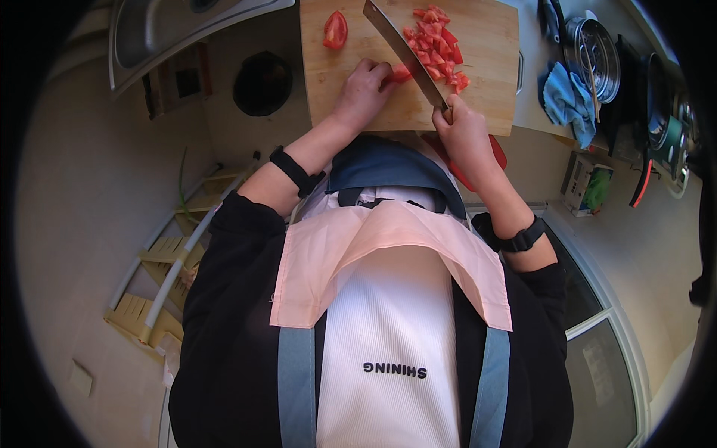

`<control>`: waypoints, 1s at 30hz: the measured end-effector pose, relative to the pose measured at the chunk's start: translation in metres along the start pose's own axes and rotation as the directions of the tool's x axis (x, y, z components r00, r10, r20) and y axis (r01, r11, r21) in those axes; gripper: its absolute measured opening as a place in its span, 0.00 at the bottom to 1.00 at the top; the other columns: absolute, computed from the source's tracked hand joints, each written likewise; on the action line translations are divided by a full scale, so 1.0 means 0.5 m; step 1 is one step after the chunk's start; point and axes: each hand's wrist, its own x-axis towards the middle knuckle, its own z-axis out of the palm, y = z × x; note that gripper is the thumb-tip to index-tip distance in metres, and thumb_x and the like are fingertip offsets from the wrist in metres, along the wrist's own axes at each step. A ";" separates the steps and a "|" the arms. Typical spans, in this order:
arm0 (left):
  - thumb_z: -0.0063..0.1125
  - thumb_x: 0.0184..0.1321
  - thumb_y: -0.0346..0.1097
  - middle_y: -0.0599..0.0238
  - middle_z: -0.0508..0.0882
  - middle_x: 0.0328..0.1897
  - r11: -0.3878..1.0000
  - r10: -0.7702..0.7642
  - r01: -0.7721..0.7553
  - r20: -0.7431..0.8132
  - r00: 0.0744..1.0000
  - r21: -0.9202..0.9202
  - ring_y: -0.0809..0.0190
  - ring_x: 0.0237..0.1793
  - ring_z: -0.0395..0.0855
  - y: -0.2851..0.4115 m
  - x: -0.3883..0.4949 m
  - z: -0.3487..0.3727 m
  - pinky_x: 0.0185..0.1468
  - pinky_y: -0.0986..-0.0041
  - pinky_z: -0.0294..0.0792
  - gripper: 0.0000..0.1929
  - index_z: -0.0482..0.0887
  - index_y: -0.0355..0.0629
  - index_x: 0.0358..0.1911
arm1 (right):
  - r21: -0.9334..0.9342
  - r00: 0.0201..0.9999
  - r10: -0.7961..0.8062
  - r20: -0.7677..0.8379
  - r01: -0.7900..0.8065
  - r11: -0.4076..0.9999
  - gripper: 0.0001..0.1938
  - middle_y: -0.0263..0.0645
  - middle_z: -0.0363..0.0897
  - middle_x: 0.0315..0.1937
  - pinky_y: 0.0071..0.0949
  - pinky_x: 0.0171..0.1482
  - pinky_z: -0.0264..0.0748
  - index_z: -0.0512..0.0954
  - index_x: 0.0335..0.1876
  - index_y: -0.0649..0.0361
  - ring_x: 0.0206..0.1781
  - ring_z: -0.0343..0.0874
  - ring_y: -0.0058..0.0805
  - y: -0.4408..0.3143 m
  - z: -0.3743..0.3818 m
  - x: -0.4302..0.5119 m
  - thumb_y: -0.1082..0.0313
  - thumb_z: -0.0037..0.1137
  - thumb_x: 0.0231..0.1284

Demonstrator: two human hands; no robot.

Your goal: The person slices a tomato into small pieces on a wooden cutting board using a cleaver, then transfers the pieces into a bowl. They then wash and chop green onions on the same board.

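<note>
A wooden cutting board (358,120) lies before me at the top of the view. My right hand (462,120) grips the handle of a kitchen knife (404,51), whose blade slants up and to the left across the board. On the board, my left hand (363,92) presses its fingertips against a piece of tomato (399,73) beside the blade. The blade hides part of that piece. Right of the knife lies a pile of chopped tomato (434,40). A tomato wedge (335,31) sits alone at the upper left of the board.
A metal sink (151,33) is at upper left, with a dark round bin (262,84) below it. On the right counter are a blue cloth (568,103), a metal steamer (599,56) and several pans (656,101). A slatted wooden shelf rack (168,252) stands at left.
</note>
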 end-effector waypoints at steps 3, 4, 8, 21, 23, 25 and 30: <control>0.61 0.47 0.32 0.54 0.76 0.33 1.000 0.009 -0.009 -0.012 1.000 -0.009 0.49 0.33 0.77 0.000 -0.001 0.001 0.37 0.64 0.72 0.09 0.78 0.43 0.33 | -0.013 0.999 -0.028 -0.019 0.027 1.000 0.10 0.51 0.74 0.19 0.45 0.33 0.71 0.69 0.26 0.65 0.27 0.75 0.52 0.002 0.009 0.005 0.65 0.51 0.55; 0.61 0.47 0.32 0.54 0.76 0.33 1.000 0.013 -0.013 -0.012 1.000 -0.010 0.49 0.33 0.77 0.000 -0.001 0.002 0.37 0.64 0.72 0.09 0.78 0.43 0.34 | -0.019 0.999 -0.033 -0.018 0.033 0.999 0.10 0.51 0.74 0.19 0.45 0.33 0.71 0.69 0.26 0.65 0.27 0.75 0.52 0.003 0.014 0.011 0.65 0.51 0.54; 0.61 0.47 0.31 0.54 0.76 0.34 1.000 0.011 -0.011 0.007 1.000 0.007 0.49 0.35 0.77 -0.004 -0.002 0.003 0.38 0.64 0.72 0.10 0.78 0.44 0.34 | -0.083 0.998 -0.049 -0.038 0.046 0.995 0.10 0.51 0.74 0.20 0.43 0.34 0.72 0.70 0.27 0.64 0.28 0.76 0.51 0.005 0.037 0.041 0.65 0.52 0.53; 0.59 0.44 0.26 0.57 0.77 0.36 0.979 0.195 -0.192 -0.062 0.979 0.062 0.51 0.37 0.77 -0.014 0.023 0.001 0.41 0.66 0.72 0.10 0.81 0.46 0.33 | -0.074 0.997 -0.061 0.053 0.065 0.995 0.09 0.49 0.76 0.22 0.42 0.35 0.73 0.71 0.31 0.66 0.29 0.76 0.50 -0.006 -0.018 0.037 0.65 0.50 0.55; 0.59 0.44 0.25 0.57 0.77 0.36 0.985 0.171 -0.169 -0.051 0.984 0.041 0.52 0.37 0.77 -0.017 0.025 0.001 0.41 0.66 0.72 0.10 0.81 0.46 0.32 | -0.068 0.997 -0.061 0.056 0.065 0.996 0.10 0.49 0.76 0.22 0.42 0.35 0.73 0.72 0.30 0.65 0.29 0.76 0.50 -0.004 -0.019 0.035 0.65 0.51 0.55; 0.59 0.44 0.25 0.58 0.77 0.36 0.978 0.201 -0.197 -0.068 0.977 0.070 0.52 0.37 0.77 -0.019 0.026 0.001 0.42 0.66 0.72 0.10 0.81 0.47 0.32 | -0.075 0.996 -0.070 0.059 0.074 0.994 0.10 0.49 0.76 0.22 0.43 0.35 0.73 0.72 0.30 0.65 0.29 0.76 0.50 0.000 -0.014 0.039 0.64 0.51 0.54; 0.59 0.45 0.27 0.58 0.77 0.36 0.977 0.207 -0.204 -0.051 0.977 0.063 0.52 0.37 0.78 -0.026 0.028 -0.001 0.41 0.67 0.73 0.10 0.81 0.48 0.33 | -0.082 0.997 -0.039 0.064 0.045 0.996 0.10 0.49 0.76 0.22 0.42 0.35 0.73 0.72 0.28 0.66 0.29 0.77 0.49 0.003 0.012 0.067 0.64 0.52 0.54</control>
